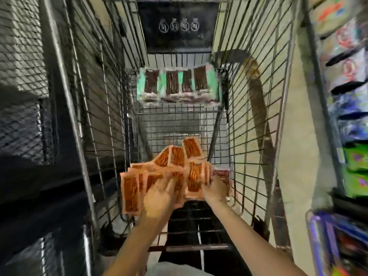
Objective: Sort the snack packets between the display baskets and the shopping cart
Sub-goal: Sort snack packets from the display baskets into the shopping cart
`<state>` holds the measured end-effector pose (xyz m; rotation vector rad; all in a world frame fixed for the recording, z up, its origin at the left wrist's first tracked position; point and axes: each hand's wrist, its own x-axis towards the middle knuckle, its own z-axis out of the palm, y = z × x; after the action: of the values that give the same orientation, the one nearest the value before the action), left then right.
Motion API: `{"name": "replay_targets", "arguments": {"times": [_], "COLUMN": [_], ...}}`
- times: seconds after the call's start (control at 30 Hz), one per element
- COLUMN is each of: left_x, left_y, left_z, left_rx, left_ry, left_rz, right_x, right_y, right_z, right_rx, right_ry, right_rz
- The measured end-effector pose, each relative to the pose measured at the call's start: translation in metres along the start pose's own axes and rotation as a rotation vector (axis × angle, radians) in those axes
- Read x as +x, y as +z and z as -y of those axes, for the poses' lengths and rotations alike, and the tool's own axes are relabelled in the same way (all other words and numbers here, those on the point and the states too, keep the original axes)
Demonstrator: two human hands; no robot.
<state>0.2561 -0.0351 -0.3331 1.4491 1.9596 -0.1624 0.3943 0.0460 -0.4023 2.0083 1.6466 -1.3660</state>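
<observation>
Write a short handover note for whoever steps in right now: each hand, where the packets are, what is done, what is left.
The left hand holds a fanned bunch of orange packets over the near end of the cart.
The right hand grips the right side of the same bunch; this part is blurred.
The green packets lie in a row at the cart's far end, apart from both hands.
Done: the green packets are in the cart.
Left: set the orange packets down; the shelf packets at the right probably need sorting too.

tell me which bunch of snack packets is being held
The orange packets, fanned out in the left hand and right hand at the near end of the cart. The green packets lie at the far end, no hand on them.
</observation>
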Motion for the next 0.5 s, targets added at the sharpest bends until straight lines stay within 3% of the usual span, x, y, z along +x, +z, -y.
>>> {"name": "replay_targets", "arguments": {"times": [0.07,0.33,0.5], "left_x": [0.001,0.007,-0.004], "left_y": [0.003,0.024,0.011], "left_z": [0.012,0.058,0.054], "left_rx": [0.093,0.442,0.343], "left_ry": [0.110,0.190,0.232], "left_rz": [0.024,0.196,0.044], "right_x": [0.002,0.010,0.024], "right_y": [0.005,0.008,0.003], "right_z": [0.002,0.013,0.032], "right_rx": [0.048,0.158,0.392], "right_ry": [0.026,0.056,0.091], "right_rz": [0.024,0.064,0.094]}}
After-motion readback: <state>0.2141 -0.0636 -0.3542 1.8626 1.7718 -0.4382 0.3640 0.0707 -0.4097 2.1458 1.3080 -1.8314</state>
